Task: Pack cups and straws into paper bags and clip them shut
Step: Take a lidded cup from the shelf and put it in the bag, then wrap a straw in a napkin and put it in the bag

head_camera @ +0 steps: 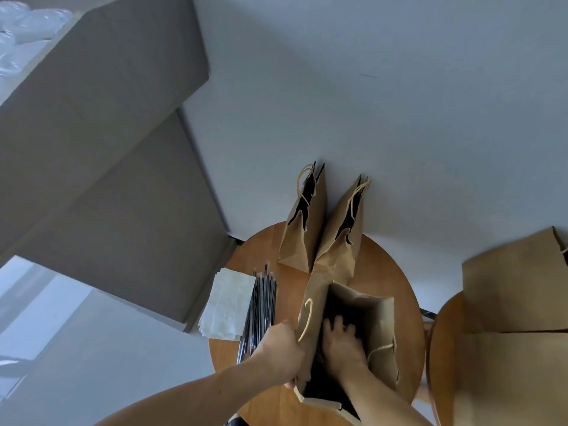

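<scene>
Open bag (378,318): stands on the round table (387,278), mouth wide.
Left hand (281,348): clamped on the open bag's left rim, beside its cord handle.
Right hand (341,342): down inside the open bag, fingers spread flat, nothing visibly held.
Straws (261,312): black bundle lying just left of the open bag.
Other bags (304,229): two, upright just beyond the open bag.
Handling: thin, light paper that probably crumples or tips easily; the folded rim looks a firmer hold than the cord.

Text, labels, brands: none showing legibly.
Numbers, signs: none appearing on paper bags (302,238), boxes (123,149) or desk (384,272).
</scene>
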Available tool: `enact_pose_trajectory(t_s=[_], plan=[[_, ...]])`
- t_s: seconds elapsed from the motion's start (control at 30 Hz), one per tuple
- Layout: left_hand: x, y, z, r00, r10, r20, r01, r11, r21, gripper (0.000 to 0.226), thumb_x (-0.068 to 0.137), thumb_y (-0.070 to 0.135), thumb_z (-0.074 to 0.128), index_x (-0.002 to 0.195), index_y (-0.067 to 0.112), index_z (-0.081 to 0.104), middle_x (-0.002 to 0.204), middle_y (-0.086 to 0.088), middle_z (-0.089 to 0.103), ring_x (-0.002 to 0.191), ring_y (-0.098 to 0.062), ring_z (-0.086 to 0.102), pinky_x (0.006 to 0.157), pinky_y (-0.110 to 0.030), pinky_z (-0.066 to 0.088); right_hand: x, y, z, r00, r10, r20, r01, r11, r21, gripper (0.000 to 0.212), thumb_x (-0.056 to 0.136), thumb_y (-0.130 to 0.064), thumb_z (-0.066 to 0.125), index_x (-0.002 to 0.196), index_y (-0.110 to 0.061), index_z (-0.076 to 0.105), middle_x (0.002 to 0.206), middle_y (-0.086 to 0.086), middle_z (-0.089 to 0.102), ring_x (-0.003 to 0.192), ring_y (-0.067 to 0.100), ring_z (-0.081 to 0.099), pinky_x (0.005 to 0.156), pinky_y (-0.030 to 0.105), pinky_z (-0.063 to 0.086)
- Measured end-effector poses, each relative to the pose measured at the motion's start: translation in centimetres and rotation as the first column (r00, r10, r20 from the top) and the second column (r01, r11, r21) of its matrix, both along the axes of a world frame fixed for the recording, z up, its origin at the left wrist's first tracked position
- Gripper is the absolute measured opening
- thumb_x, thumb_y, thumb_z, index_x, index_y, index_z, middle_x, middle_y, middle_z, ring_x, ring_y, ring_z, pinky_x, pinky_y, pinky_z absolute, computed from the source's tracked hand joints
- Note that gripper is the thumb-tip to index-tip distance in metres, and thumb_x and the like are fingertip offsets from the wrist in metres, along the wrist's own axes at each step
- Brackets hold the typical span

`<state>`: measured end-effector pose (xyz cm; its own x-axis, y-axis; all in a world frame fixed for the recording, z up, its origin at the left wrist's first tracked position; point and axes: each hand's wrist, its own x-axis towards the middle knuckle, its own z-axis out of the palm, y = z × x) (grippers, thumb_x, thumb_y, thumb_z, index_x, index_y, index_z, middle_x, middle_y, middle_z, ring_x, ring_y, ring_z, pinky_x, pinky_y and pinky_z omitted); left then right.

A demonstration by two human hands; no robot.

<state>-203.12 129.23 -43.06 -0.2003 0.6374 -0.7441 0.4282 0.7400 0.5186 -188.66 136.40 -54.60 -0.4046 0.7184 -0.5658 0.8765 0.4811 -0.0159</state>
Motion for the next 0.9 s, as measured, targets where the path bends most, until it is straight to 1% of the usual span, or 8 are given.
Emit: enact_pose_trajectory(t_s=[0.07,0.2,0.4,0.47,0.57,0.67,0.8,0.9], plan=[[0.0,0.0,-0.2,1.0,-0.01,-0.005,0.01,1.0,0.006,0.014,0.098,0.017,0.047,0.11,0.02,0.054,0.091,-0.004,0.067,0.064,-0.017,0.072,0.05,-0.027,0.058,0.0,0.1,-0.2,1.0,-0.011,0.0,0.011,1.0,-0.011,0.074,0.084,-0.035,0.062,0.142,-0.02,0.019,0.137,0.013,0.022,0.114,0.037,0.041,0.086,0.045,0.046],[0.0,0.0,-0.3,0.999,-0.019,-0.036,0.019,1.0,0.001,0.014,0.099,0.02,0.046,0.111,0.019,0.054,0.092,-0.003,0.067,0.07,-0.017,0.071,0.063,-0.036,0.063,0.6,-0.3,-0.8,1.0,-0.022,0.011,0.022,0.999,-0.044,0.083,0.079,-0.037,0.067,0.141,-0.022,0.013,0.138,0.013,0.018,0.116,0.039,0.04,0.09,0.048,0.045],[0.2,0.1,0.7,0.999,-0.042,-0.035,0.042,0.999,0.001,0.017,0.097,0.023,0.043,0.11,0.018,0.053,0.093,-0.006,0.067,0.068,-0.022,0.073,0.065,-0.039,0.063,0.3,0.5,0.8,0.998,-0.058,0.011,0.058,0.992,-0.113,0.102,0.075,-0.046,0.072,0.15,-0.022,0.007,0.147,0.011,0.014,0.136,0.041,0.022,0.11,0.055,0.029],[0.1,0.1,1.2,0.998,-0.057,-0.04,0.057,0.998,0.006,0.017,0.097,0.023,0.043,0.108,0.017,0.054,0.092,-0.008,0.068,0.069,-0.023,0.073,0.064,-0.038,0.063,0.2,0.7,3.2,1.0,-0.019,0.014,0.02,0.996,-0.092,0.094,0.077,-0.044,0.07,0.149,-0.019,0.014,0.147,0.012,0.021,0.138,0.038,0.021,0.113,0.054,0.025],[0.0,0.2,2.2,0.991,-0.12,-0.063,0.121,0.992,0.018,0.019,0.094,0.028,0.045,0.105,0.016,0.055,0.09,-0.009,0.071,0.069,-0.023,0.074,0.065,-0.039,0.063,0.0,1.1,8.9,0.994,0.102,0.039,-0.097,0.989,-0.112,0.06,0.082,-0.034,0.066,0.135,-0.017,0.041,0.134,0.012,0.043,0.125,0.034,0.042,0.107,0.048,0.034],[-0.5,0.5,3.3,0.982,-0.181,-0.058,0.184,0.982,0.05,0.022,0.094,0.032,0.053,0.105,0.014,0.06,0.089,-0.01,0.073,0.071,-0.02,0.074,0.07,-0.038,0.063,0.1,1.6,15.5,0.986,0.163,-0.045,-0.168,0.978,-0.127,0.009,0.082,-0.029,0.063,0.088,-0.025,0.057,0.086,-0.002,0.058,0.086,0.024,0.057,0.093,0.044,0.045],[-1.4,1.0,5.9,0.895,-0.444,-0.036,0.446,0.892,0.068,0.037,0.087,0.032,0.068,0.118,0.016,0.056,0.105,-0.007,0.07,0.085,-0.019,0.073,0.077,-0.034,0.061,1.2,2.7,22.9,0.98,0.149,-0.129,-0.16,0.984,-0.076,0.025,0.08,-0.026,0.059,0.058,-0.021,0.049,0.06,-0.003,0.05,0.059,0.019,0.049,0.074,0.037,0.038],[-2.9,1.6,8.4,0.761,-0.629,-0.16,0.64,0.767,0.031,0.047,0.085,0.025,0.069,0.128,0.015,0.052,0.116,-0.004,0.066,0.099,-0.018,0.065,0.081,-0.028,0.053,2.2,3.6,25.6,0.978,0.118,-0.171,-0.121,0.993,-0.005,0.021,0.083,-0.032,0.058,0.085,-0.015,0.07,0.085,0.001,0.068,0.079,0.021,0.063,0.077,0.039,0.05]])
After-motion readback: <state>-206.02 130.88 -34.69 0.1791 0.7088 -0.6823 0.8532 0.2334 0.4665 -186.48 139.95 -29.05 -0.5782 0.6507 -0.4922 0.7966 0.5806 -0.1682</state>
